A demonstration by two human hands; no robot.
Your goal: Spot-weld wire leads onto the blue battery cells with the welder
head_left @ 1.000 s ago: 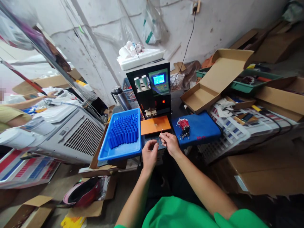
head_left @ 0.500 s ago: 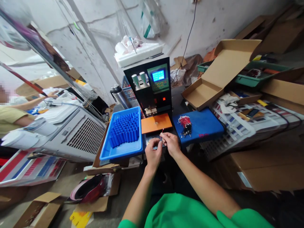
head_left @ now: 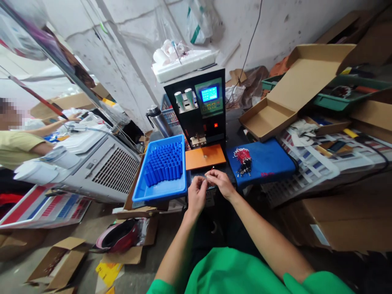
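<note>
Right hand: narrow pinch, apparently on one thin red lead, just near of the orange plate. Left hand: curled narrow alongside; whether holding anything, cannot tell. Handling, advised: light grip, both wrists steady, lead kept straight. Obscured: lead's lower length, behind the hands; screen text, illegible.
</note>
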